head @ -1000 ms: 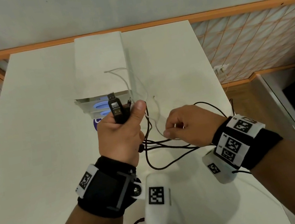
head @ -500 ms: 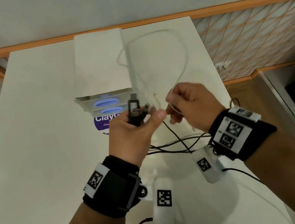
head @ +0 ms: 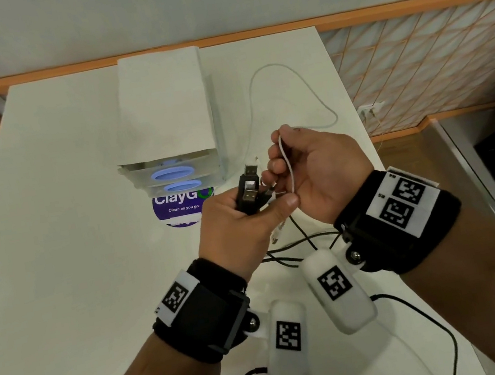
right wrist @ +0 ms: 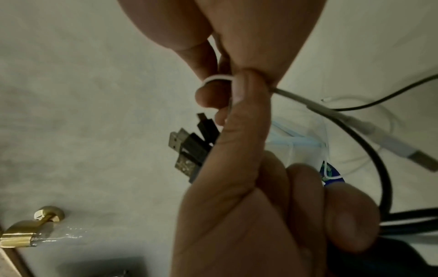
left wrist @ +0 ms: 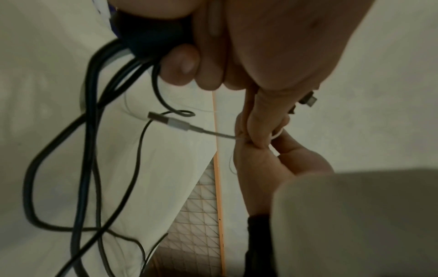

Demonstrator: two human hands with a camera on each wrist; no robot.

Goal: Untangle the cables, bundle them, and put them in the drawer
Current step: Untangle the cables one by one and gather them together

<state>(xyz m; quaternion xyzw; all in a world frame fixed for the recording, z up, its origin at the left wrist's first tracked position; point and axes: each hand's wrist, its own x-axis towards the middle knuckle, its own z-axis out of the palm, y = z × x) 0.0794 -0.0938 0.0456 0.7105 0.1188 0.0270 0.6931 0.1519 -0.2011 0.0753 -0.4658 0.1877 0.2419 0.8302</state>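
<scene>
Cables gathered above a white worktop. The left hand has its grip clamped round black plug ends; black cables hang below it. Just right of that grip, touching it, the right hand pinches a white cable, which loops away beyond. The drawer unit stands beyond the left grip. Best to feed the white cable in short, even loops and keep the plugs level.

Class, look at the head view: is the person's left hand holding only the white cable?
No: the left hand grips black USB plugs, while the right hand holds the white cable.
</scene>
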